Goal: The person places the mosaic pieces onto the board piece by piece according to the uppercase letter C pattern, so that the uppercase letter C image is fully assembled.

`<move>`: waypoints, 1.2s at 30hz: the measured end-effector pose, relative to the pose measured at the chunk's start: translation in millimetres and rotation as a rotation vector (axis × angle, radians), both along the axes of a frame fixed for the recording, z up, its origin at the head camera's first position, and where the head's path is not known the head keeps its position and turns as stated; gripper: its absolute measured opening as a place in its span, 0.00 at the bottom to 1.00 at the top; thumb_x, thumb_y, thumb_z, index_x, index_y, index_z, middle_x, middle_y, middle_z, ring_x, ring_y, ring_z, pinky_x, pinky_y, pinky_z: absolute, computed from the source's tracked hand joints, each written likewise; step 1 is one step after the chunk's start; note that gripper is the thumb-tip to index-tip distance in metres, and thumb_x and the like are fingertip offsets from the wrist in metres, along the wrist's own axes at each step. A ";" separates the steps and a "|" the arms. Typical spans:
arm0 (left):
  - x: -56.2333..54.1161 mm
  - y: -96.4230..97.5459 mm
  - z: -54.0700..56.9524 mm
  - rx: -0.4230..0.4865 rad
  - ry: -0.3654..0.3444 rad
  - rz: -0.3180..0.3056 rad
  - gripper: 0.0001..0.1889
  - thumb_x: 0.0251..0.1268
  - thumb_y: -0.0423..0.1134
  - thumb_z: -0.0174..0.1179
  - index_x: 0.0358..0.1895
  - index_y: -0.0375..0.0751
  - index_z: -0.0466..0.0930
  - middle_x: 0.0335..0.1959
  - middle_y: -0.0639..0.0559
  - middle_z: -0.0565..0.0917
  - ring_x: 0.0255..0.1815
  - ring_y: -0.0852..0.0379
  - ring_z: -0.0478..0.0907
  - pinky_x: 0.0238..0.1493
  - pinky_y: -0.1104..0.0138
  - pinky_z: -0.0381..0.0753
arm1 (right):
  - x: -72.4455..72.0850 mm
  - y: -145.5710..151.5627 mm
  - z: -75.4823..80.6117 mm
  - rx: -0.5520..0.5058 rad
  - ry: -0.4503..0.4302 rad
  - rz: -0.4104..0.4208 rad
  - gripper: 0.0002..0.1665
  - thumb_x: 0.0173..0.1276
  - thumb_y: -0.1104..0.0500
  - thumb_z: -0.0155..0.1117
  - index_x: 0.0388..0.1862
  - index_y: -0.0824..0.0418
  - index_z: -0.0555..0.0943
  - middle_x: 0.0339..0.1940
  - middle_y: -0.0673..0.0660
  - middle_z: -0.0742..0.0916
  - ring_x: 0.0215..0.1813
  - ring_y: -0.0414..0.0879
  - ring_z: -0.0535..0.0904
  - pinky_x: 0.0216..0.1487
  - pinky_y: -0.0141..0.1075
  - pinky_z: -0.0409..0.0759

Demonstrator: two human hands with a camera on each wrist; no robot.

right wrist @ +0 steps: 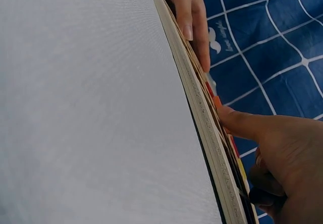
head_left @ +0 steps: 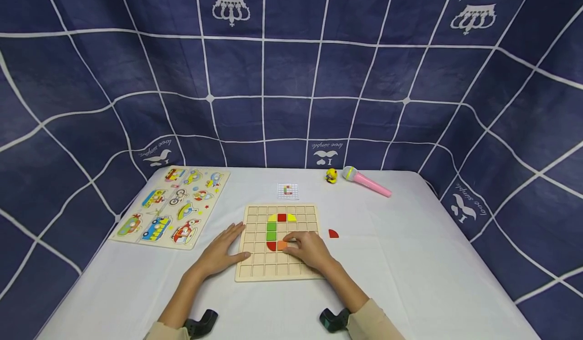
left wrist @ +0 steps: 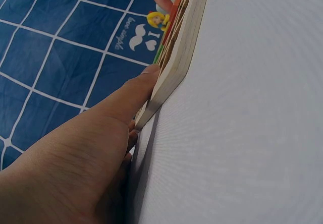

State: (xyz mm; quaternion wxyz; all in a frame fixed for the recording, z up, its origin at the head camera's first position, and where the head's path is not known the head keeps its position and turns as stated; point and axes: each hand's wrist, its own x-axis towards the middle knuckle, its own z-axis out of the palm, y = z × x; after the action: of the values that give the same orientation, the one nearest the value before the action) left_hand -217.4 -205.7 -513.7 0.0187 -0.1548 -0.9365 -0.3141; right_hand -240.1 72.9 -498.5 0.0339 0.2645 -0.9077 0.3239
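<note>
A wooden grid board (head_left: 255,269) lies on the white table. On it a C-like shape is laid out: yellow quarter-rounds (head_left: 292,218) on either side of a red square (head_left: 282,217), two green squares (head_left: 271,231) below, and a red quarter-round (head_left: 271,246). My right hand (head_left: 308,249) pinches an orange square tile (head_left: 282,245) between thumb and forefinger, beside that red quarter-round. In the right wrist view, the thumb touches the orange tile (right wrist: 217,102) low over the board. My left hand (head_left: 220,251) rests with fingers extended along the board's left edge, thumb over its rim.
A loose red quarter-round (head_left: 334,234) lies right of the board. Behind the board is a small pattern card (head_left: 288,191). A vehicle puzzle board (head_left: 166,206) sits at the left; a yellow toy figure (head_left: 331,176) and a pink toy microphone (head_left: 371,183) are at the back right.
</note>
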 end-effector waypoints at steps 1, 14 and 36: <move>-0.1 0.2 0.2 0.000 -0.002 0.002 0.46 0.51 0.62 0.62 0.70 0.41 0.57 0.71 0.44 0.57 0.71 0.42 0.48 0.68 0.46 0.48 | -0.2 0.0 0.0 -0.001 -0.003 0.000 0.15 0.55 0.47 0.69 0.40 0.52 0.85 0.08 0.42 0.67 0.13 0.33 0.56 0.13 0.26 0.54; -1.1 0.1 0.3 -0.005 -0.034 0.010 0.47 0.50 0.63 0.61 0.71 0.43 0.56 0.71 0.47 0.56 0.72 0.44 0.47 0.68 0.47 0.48 | 1.2 32.9 7.6 -0.049 0.043 -0.065 0.16 0.55 0.50 0.70 0.42 0.53 0.85 0.07 0.41 0.64 0.13 0.33 0.53 0.13 0.27 0.54; -0.7 0.4 0.6 0.001 -0.027 0.008 0.47 0.50 0.63 0.62 0.71 0.43 0.57 0.71 0.46 0.57 0.72 0.43 0.47 0.67 0.46 0.49 | -14.8 115.3 -1.9 -0.074 0.076 -0.260 0.15 0.51 0.58 0.74 0.40 0.56 0.85 0.09 0.44 0.65 0.14 0.34 0.55 0.13 0.28 0.53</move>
State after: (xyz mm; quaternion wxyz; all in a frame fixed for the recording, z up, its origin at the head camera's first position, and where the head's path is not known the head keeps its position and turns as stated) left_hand -218.1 -205.3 -513.1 0.0074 -0.1466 -0.9372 -0.3164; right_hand -254.9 188.2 -500.4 0.1196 0.1552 -0.9198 0.3399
